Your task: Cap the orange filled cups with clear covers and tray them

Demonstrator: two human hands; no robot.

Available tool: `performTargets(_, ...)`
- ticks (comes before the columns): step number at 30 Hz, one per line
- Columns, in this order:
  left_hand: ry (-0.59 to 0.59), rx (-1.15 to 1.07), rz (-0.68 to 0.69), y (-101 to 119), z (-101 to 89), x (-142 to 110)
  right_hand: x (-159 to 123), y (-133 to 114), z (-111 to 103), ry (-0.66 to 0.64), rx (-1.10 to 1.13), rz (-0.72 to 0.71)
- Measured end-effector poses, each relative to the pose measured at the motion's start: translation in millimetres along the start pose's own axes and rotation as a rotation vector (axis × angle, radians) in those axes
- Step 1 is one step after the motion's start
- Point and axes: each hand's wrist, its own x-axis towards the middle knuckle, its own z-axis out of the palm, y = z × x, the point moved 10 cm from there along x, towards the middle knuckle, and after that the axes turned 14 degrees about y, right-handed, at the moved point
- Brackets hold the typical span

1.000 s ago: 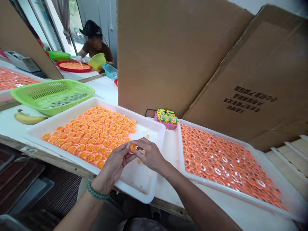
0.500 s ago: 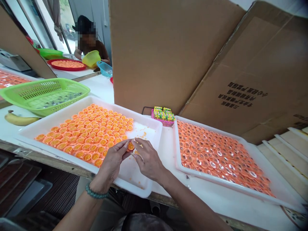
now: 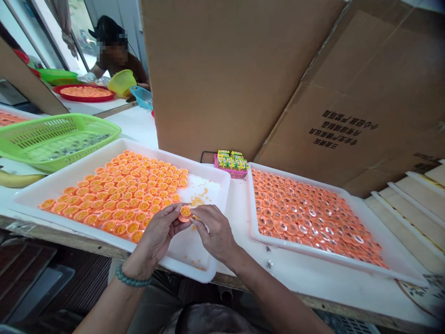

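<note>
Nearest, I see the left hand [image 3: 162, 232] pinching a small round orange cup of yellow bits [image 3: 185, 212] between thumb and fingers; the right hand [image 3: 216, 234] has its fingers curled beside the cup, their grip unclear to me. Beneath the fingers lies a white plastic tray [image 3: 181, 253], orange cups filling its left part. Beyond them stands brown cardboard [image 3: 225, 69].

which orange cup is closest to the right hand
The cup held up by the left hand, with the right hand at its edge; the other cups lie in the white trays.
</note>
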Motion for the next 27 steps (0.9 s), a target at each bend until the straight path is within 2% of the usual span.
performTargets(4,-0.07,0.095,-0.042,-6,6.3,-5,-5,-4,-4,0.023,-0.045,0.008)
performTargets(6,-0.064,0.179,-0.054,-10,5.5,-5,-12,-6,-11,0.016,-0.085,0.023)
performTargets(10,-0.025,0.257,-0.093,-16,2.1,1,-40,5,-45,-0.018,-0.206,0.1)
performTargets(12,-0.004,0.264,-0.092,-17,0.6,3,-65,24,-73,-0.037,-0.32,0.193)
performTargets(16,0.044,0.262,-0.047,-13,-2.2,1,-124,84,-136,-0.087,-0.725,0.434)
performTargets(18,0.06,0.271,-0.028,-12,-3.0,0,-146,106,-152,-0.127,-0.862,0.479)
performTargets(22,0.079,0.279,-0.016,-11,-5.1,2,-163,127,-148,-0.228,-0.957,0.459)
performTargets(27,0.075,0.305,-0.018,-11,-5.1,3,-157,120,-127,-0.277,-0.95,0.389)
